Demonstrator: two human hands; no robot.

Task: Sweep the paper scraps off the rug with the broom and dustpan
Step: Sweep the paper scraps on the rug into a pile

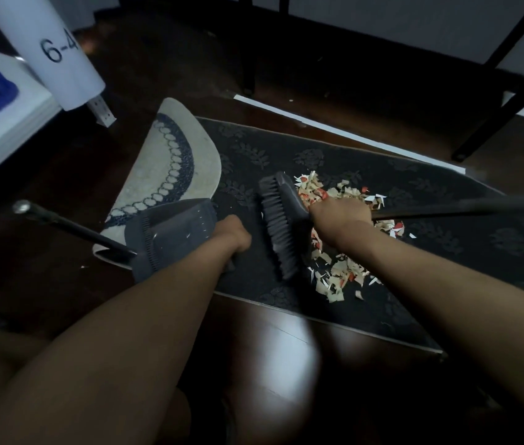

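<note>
Scraps (pixel 344 232) piled mid rug (pixel 414 187), featherlight, gonna scatter easy. Right hand (pixel 339 213) clamped on broom (pixel 281 226) low by head, left hand (pixel 230 234) grips dustpan (pixel 174 232) edge.

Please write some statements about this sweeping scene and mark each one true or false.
1. The right hand grips the broom near its head. True.
2. The scraps already lie in the dustpan. False: they lie on the dark rug.
3. The left hand holds the dustpan. True.
4. The broom's bristles point away from the dustpan. False: they face it.
5. The dustpan lies right of the broom. False: left.
</note>
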